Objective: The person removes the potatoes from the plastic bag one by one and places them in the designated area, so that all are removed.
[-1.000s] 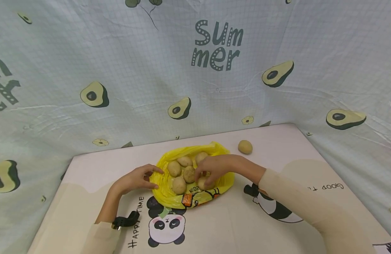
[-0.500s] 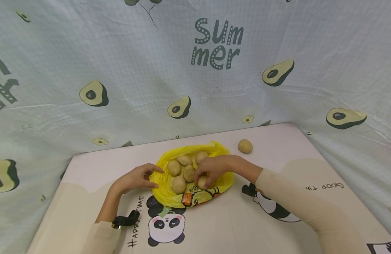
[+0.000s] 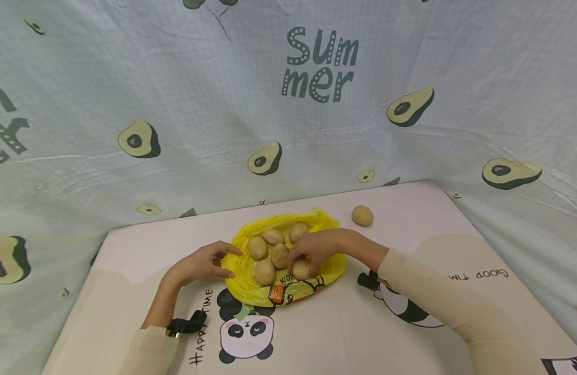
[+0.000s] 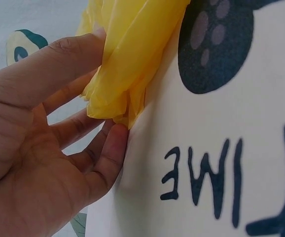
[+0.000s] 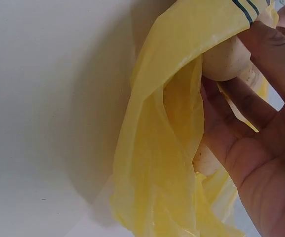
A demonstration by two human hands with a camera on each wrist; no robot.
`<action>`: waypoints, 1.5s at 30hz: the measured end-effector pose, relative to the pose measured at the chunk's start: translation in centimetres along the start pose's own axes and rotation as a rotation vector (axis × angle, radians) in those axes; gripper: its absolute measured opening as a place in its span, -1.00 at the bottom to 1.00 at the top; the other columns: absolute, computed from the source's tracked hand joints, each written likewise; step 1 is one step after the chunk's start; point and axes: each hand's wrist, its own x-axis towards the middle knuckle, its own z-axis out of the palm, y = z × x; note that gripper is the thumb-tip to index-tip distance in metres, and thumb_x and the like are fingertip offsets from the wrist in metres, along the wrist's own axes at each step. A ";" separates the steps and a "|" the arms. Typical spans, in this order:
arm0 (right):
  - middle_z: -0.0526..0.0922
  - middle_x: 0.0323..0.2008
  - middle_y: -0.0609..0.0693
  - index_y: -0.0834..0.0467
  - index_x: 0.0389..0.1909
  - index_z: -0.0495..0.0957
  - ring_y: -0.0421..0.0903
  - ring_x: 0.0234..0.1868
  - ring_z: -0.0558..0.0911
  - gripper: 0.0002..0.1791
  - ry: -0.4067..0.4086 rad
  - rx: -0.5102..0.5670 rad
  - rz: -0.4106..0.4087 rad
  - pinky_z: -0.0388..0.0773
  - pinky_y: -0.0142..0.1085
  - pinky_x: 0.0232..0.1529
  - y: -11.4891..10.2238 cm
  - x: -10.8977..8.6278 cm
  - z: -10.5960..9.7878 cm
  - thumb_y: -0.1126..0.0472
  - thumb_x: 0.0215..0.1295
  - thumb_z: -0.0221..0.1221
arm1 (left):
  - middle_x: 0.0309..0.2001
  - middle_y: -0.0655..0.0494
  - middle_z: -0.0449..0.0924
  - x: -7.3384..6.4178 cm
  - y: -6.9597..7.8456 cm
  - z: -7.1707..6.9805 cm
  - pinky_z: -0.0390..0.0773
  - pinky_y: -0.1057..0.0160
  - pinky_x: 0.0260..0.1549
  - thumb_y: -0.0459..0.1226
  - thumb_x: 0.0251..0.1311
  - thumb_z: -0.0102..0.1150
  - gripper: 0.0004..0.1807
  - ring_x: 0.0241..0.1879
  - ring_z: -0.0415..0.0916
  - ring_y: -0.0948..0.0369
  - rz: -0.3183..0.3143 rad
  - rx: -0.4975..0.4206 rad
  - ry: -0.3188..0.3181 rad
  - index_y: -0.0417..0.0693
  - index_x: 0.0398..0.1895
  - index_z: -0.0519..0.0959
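A yellow plastic bag (image 3: 250, 298), its mouth spread wide, lies on the table with several potatoes (image 3: 265, 273) inside. My left hand (image 3: 200, 266) holds the bag's left edge; in the left wrist view its thumb and fingers lie either side of the gathered plastic (image 4: 132, 54). Reaching in over the right side of the bag, my right hand (image 3: 322, 247) grips a potato (image 3: 301, 270) near the front rim. The right wrist view shows that potato (image 5: 226, 58) between thumb and fingers, partly covered by the bag's edge (image 5: 182, 39).
One loose potato (image 3: 362, 215) rests on the table behind the bag to the right. The tablecloth (image 3: 354, 333) has printed pandas and lettering. A curtain (image 3: 199, 104) with avocado prints hangs along the table's back edge.
Almost nothing differs. The right forearm has shifted slightly, while both hands, the bag and the potatoes keep their places.
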 end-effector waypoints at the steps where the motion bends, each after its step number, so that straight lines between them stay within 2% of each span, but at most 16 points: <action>1: 0.64 0.02 -0.26 -0.07 0.09 0.66 -0.26 -0.01 0.49 -0.60 -0.003 -0.003 0.001 0.45 -0.40 0.10 0.0 0.0 0.0 0.22 0.22 0.40 | 0.20 -0.09 0.49 0.0 0.0 0.0 0.44 -0.01 0.09 -0.19 0.14 0.50 -0.45 0.06 0.35 -0.02 -0.003 0.000 0.002 -0.06 0.21 0.58; 9: 0.63 0.05 -0.24 -0.05 0.13 0.64 -0.26 -0.01 0.48 -0.57 -0.016 -0.022 -0.006 0.44 -0.40 0.11 0.0 0.0 0.1 0.24 0.22 0.40 | 0.21 -0.12 0.48 -0.1 0.2 0.2 0.45 -0.04 0.09 -0.21 0.13 0.50 -0.44 0.05 0.35 -0.03 0.008 -0.008 0.004 -0.09 0.21 0.58; 18: 0.58 0.01 -0.24 -0.09 0.14 0.63 -0.21 -0.08 0.47 -0.56 -0.018 -0.012 0.000 0.47 -0.42 -0.01 -0.1 -0.3 -0.1 0.22 0.24 0.38 | 0.21 -0.13 0.48 -0.3 0.2 0.2 0.45 -0.03 0.07 -0.22 0.14 0.49 -0.45 0.05 0.35 -0.03 0.015 -0.007 0.002 -0.10 0.21 0.58; 23: 0.58 0.02 -0.25 -0.11 0.17 0.63 -0.20 -0.10 0.50 -0.52 0.023 0.046 0.015 0.52 -0.41 -0.09 0.1 -0.7 -0.3 0.23 0.20 0.39 | 0.21 -0.12 0.49 -0.2 0.1 0.1 0.45 -0.05 0.12 -0.19 0.13 0.50 -0.45 0.07 0.36 -0.03 0.006 0.001 0.005 -0.07 0.20 0.59; 30: 0.55 0.05 -0.25 -0.07 0.22 0.61 -0.24 0.01 0.53 -0.46 0.088 0.143 0.030 0.61 -0.39 -0.07 0.0 -1.8 -0.8 0.27 0.18 0.39 | 0.21 -0.11 0.49 0.0 0.0 -0.1 0.45 -0.05 0.12 -0.20 0.11 0.52 -0.45 0.07 0.36 -0.03 0.009 -0.006 -0.002 -0.07 0.19 0.59; 45: 0.56 0.10 -0.23 -0.02 0.24 0.59 -0.21 0.09 0.51 -0.46 0.167 0.149 0.022 0.61 -0.31 0.01 0.0 -3.4 -1.6 0.27 0.19 0.35 | 0.19 -0.09 0.49 0.0 0.0 -0.1 0.46 -0.04 0.10 -0.20 0.11 0.51 -0.44 0.06 0.36 -0.02 0.001 -0.001 0.001 -0.08 0.19 0.59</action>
